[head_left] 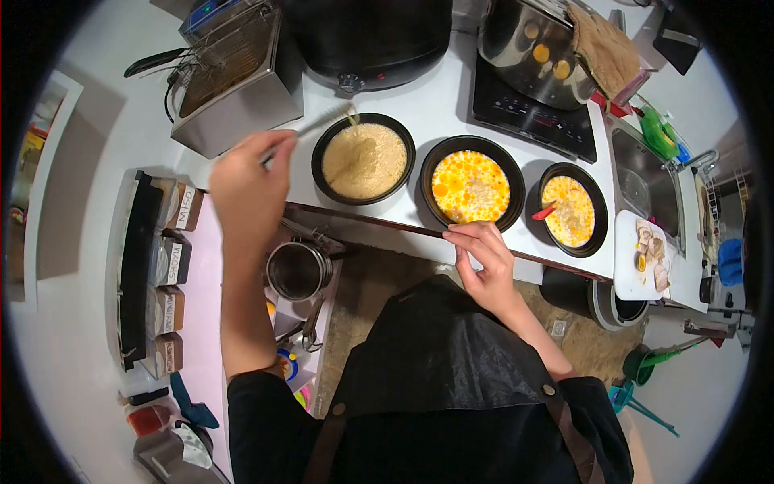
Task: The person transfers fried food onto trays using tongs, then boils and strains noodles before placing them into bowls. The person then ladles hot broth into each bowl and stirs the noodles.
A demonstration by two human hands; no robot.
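Observation:
My left hand (258, 165) is closed around long, slim metal tongs (318, 121), raised at the left bowl. Pale strands (353, 115) hang from their tip toward the black left bowl (318, 179), filled with creamy tan broth. My right hand (488, 262) is at the near rim of the middle black bowl (516, 187), fingers stretched out and thumb apart. Whether its fingertips touch the bowl or only the counter edge, I cannot tell. The middle bowl holds pale broth with orange oil drops. A smaller right bowl (598, 230) holds similar broth and a red spoon (544, 211).
A fryer (234, 125), a large black cooker (371, 36) and a steel pot (528, 48) on an induction hob (536, 121) line the back. Sliced meat lies on a white board (633, 278) by the sink (645, 173). Labelled containers (173, 262) stand left.

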